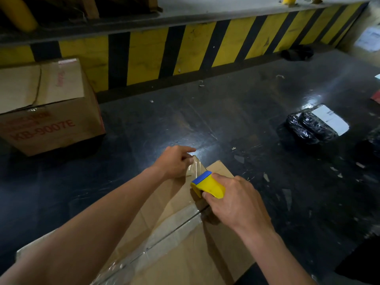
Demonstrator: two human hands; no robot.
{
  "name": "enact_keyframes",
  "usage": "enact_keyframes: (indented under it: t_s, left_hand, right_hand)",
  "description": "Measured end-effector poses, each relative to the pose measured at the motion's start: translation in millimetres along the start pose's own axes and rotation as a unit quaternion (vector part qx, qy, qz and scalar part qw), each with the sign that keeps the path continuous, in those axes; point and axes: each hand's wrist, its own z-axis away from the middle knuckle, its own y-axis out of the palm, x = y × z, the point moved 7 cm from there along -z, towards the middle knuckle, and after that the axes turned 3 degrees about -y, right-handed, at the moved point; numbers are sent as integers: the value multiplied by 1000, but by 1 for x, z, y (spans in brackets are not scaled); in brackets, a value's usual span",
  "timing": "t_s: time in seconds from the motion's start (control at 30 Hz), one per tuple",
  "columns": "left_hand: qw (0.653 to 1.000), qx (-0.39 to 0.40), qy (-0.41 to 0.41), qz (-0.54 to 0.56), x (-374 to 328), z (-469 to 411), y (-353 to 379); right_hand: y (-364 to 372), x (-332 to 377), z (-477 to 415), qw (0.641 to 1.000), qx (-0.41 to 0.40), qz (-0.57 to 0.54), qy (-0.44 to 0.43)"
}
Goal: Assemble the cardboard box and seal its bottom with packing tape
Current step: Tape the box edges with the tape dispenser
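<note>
A brown cardboard box (185,256) lies on the dark floor right in front of me, its flaps closed upward. A strip of clear tape (174,227) runs along the centre seam. My right hand (232,204) grips a yellow and blue tape dispenser (207,185) near the box's far edge. A short stretch of clear tape (197,167) spans from the dispenser to my left hand (174,161), which pinches the tape's free end over the far edge of the box.
A larger closed carton with red print (47,108) stands at the left. A yellow and black striped kerb (185,50) runs across the back. Black wrapped parcels with a white label (316,124) lie at the right. Tape scraps litter the floor (287,198).
</note>
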Motion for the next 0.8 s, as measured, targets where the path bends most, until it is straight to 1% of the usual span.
enact_keyframes:
  t_s: [0.07, 0.23, 0.43, 0.7, 0.8]
  left_hand:
    - [999, -17, 22, -21, -2, 4, 6]
    - [996, -52, 36, -66, 6, 16, 11]
    - [997, -55, 15, -50, 7, 17, 10]
    - [997, -46, -33, -45, 9, 17, 12]
    - [997, -44, -42, -37, 10, 17, 12]
  right_hand:
    - [-1, 1, -1, 1000, 6, 2, -2]
    - [-19, -2, -6, 1000, 19, 18, -2]
    - [-31, 5, 6, 999, 34, 26, -13]
    - [-38, 16, 5, 1000, -3, 22, -19]
    - [-35, 16, 5, 999, 2, 34, -22]
